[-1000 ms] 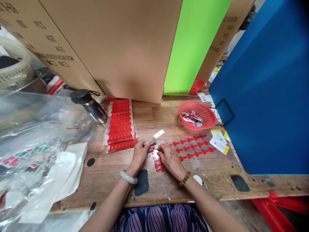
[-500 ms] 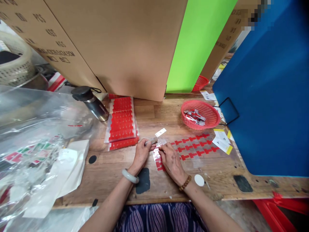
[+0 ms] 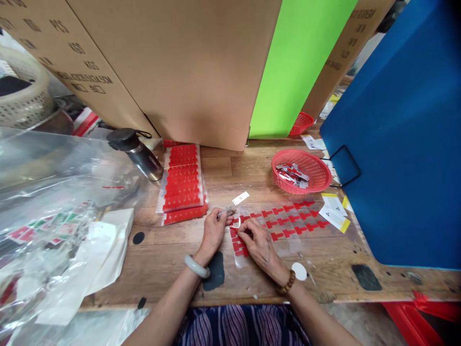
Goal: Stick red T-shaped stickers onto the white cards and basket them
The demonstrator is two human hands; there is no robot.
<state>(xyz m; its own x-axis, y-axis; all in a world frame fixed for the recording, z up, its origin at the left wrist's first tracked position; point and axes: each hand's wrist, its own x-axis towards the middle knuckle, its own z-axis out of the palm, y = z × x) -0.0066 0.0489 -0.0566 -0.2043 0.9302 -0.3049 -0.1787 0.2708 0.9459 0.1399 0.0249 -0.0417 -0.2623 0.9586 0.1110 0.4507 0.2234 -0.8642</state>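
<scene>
My left hand (image 3: 215, 229), a pale bangle at its wrist, is closed around a small greyish-brown flat piece (image 3: 227, 213). To its right, my right hand (image 3: 257, 241) is in a pinch over a clear sheet of red T-shaped stickers (image 3: 284, 219). A thin whitish curved edge (image 3: 238, 223) shows by the right fingertips. Whether it belongs to a lifted sticker or to the film, I cannot tell. Beyond my hands lies a small white card (image 3: 240, 197) with a dark mark.
Banded red sticker sheets (image 3: 182, 178) lie at left beside a dark flask (image 3: 139, 156). A red basket (image 3: 319, 174) holds small red and silver pieces. White-and-yellow cards (image 3: 334, 216) lie at right. Cardboard (image 3: 173, 72) and a blue panel (image 3: 403, 158) stand around the table.
The right hand's fingers have drawn into a tighter pinch and the wrist has moved slightly right. A thin curved edge now shows between the hands. The left hand keeps its piece.
</scene>
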